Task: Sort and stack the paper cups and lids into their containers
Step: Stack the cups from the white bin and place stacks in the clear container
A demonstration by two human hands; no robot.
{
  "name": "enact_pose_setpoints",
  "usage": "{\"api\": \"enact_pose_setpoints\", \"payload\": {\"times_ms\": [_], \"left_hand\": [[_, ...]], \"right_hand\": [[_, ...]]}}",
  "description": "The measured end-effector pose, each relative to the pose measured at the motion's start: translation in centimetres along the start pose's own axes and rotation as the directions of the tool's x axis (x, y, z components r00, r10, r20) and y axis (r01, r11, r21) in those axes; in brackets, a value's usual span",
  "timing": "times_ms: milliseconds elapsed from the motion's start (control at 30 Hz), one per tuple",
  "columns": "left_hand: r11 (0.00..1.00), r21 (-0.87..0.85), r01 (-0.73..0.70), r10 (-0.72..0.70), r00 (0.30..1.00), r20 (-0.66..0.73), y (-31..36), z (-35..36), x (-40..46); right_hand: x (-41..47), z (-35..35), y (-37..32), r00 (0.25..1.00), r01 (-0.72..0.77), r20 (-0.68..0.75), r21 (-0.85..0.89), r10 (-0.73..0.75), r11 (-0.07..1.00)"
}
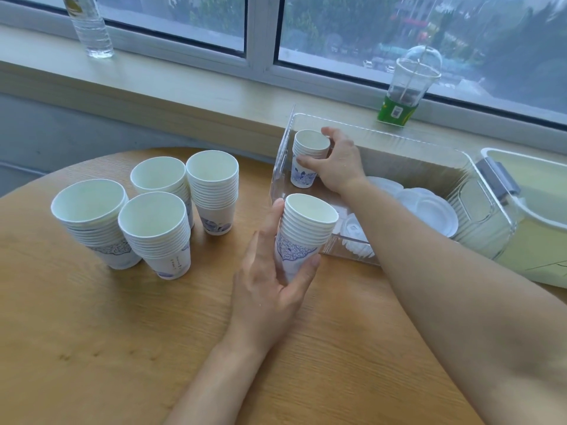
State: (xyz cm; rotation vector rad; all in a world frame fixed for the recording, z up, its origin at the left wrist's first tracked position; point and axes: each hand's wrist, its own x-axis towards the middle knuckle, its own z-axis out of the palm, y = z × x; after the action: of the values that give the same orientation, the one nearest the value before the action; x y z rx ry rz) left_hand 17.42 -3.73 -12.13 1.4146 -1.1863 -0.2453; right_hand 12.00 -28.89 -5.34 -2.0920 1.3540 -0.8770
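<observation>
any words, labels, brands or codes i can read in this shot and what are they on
No text can be read as words here.
Green sleeve on the domed plastic cup: a square printed code, too small to read.
Water bottle: a yellowish label, blurred.
Front cup stack on the table: a short line of small characters, too blurred to read.
Other cup stacks: blue patterns only, no lettering.

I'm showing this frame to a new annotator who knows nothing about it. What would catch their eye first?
Probably the two hands, each gripping a stack of paper cups: the right hand holds a small stack inside the clear bin, and the left hand holds a taller stack at the bin's near edge. Next, the four cup stacks clustered on the wooden table to the left.
</observation>
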Motion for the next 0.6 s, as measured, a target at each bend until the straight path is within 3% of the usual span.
{"api": "enact_pose_setpoints", "payload": {"times_ms": [467, 600], "left_hand": [[0.999, -0.007, 0.054, -0.054, 0.998, -0.011, -0.3, -0.1, 0.2], [0.996, -0.010, 0.088, -0.088, 0.996, -0.032, -0.3, -0.2, 0.3]], "right_hand": [[-3.3, -2.7, -1.3, 0.999, 0.022, -0.024, 0.024, -0.022, 0.999], [-9.5, -5.3, -3.3, 0.992, 0.030, 0.109, 0.280, -0.063, 0.959]]}}
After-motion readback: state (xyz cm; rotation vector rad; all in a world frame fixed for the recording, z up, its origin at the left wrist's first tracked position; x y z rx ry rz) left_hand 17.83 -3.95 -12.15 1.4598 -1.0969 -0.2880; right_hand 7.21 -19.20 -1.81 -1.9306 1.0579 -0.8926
